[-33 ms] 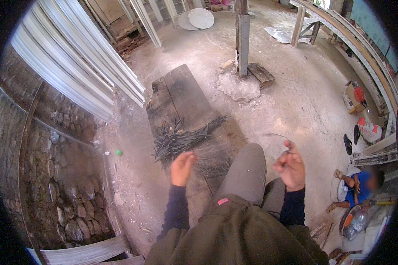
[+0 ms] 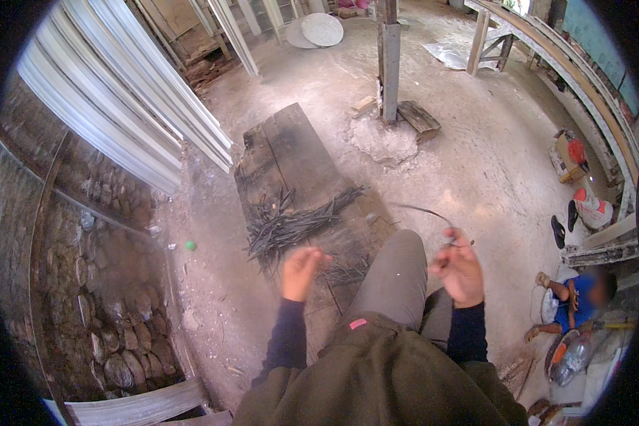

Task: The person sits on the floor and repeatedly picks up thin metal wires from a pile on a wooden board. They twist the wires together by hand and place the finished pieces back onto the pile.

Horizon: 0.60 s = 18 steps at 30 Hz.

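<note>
My right hand (image 2: 459, 273), at the right of my knees, pinches a long, thin dark strip (image 2: 429, 211). The strip bends up and away to the left from my fingertips. On a worn wooden board (image 2: 284, 142) lies a heap of similar dark strips (image 2: 298, 220), tangled together. My left hand (image 2: 302, 273) is over the board just nearer than the heap, slightly blurred. Its fingers are curled together, and whatever is between them, if anything, cannot be made out. More loose strips (image 2: 348, 271) lie on the board beside my left hand.
Ahead is a wooden post (image 2: 389, 78) with a wood block (image 2: 419, 119) at its foot. White corrugated panels (image 2: 113, 92) lean at the left by a stone wall (image 2: 121, 355). A person in blue (image 2: 582, 298) sits at the right. A green ball (image 2: 191, 246) is on the floor.
My left hand has moved a little to the right, toward my right hand. My right hand has shifted slightly left and down, and more of its strip shows, reaching out to the left.
</note>
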Motion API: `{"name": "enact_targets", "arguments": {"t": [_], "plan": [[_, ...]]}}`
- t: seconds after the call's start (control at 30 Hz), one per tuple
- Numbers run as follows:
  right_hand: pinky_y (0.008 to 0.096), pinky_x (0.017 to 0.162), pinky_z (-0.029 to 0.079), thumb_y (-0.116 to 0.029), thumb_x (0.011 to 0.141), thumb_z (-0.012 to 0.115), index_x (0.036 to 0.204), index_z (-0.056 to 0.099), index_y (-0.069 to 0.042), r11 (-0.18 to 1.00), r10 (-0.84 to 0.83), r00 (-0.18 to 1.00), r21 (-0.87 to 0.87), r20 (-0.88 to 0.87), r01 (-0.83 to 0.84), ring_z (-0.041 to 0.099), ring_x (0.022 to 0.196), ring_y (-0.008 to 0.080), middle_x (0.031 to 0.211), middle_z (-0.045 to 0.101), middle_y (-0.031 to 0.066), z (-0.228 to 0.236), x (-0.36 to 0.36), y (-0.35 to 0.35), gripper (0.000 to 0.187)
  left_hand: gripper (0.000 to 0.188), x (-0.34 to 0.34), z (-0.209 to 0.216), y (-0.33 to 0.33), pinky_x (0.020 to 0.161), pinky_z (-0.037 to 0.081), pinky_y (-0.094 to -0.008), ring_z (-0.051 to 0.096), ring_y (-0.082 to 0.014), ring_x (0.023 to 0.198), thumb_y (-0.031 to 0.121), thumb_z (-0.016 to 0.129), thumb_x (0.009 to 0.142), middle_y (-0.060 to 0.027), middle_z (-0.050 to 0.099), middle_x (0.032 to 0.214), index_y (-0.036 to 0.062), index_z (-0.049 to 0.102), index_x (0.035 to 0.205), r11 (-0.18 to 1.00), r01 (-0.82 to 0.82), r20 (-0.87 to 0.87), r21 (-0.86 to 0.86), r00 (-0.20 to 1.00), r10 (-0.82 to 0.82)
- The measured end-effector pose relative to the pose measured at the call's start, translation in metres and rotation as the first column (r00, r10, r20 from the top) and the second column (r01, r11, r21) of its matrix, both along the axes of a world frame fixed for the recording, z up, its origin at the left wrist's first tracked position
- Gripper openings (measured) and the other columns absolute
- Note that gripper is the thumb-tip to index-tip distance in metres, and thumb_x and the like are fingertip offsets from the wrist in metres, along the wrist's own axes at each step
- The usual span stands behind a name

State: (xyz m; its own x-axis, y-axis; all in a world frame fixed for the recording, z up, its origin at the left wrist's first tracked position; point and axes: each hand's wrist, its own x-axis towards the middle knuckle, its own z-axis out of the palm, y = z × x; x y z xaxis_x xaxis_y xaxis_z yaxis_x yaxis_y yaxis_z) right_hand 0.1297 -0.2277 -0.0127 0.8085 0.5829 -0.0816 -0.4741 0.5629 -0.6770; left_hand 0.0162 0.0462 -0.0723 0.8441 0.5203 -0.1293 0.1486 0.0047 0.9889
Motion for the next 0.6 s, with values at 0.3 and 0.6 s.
{"name": "enact_targets", "arguments": {"t": [0.3,0.6], "plan": [[0.0221,0.075,0.04,-0.009,0.08,0.056,0.088,0.053,-0.004,0.926,0.158,0.987,-0.351,0.035,-0.136,0.053,0.082,0.01,0.089,0.058,0.0039,-0.064,-0.03,0.073,0.01,0.018,0.011,-0.01,-0.08,0.052,0.034,-0.0185,0.045,-0.0054,0.058,0.017,0.059,0.08,0.0019,0.054,0.071,0.0015,0.057,0.09,0.843,0.088,0.002,-0.531,0.995,-0.102],[0.0205,0.07,0.041,-0.004,0.077,0.059,0.085,0.052,-0.002,0.903,0.158,0.983,-0.417,0.095,-0.105,0.053,0.077,0.0083,0.081,0.057,0.0032,-0.061,-0.04,0.078,0.011,0.017,0.008,-0.012,-0.082,0.047,0.037,-0.0203,0.049,-0.0074,0.056,0.013,0.061,0.078,-0.0016,0.056,0.072,0.0006,0.057,0.089,0.814,-0.046,-0.01,-0.579,0.999,0.05]]}}
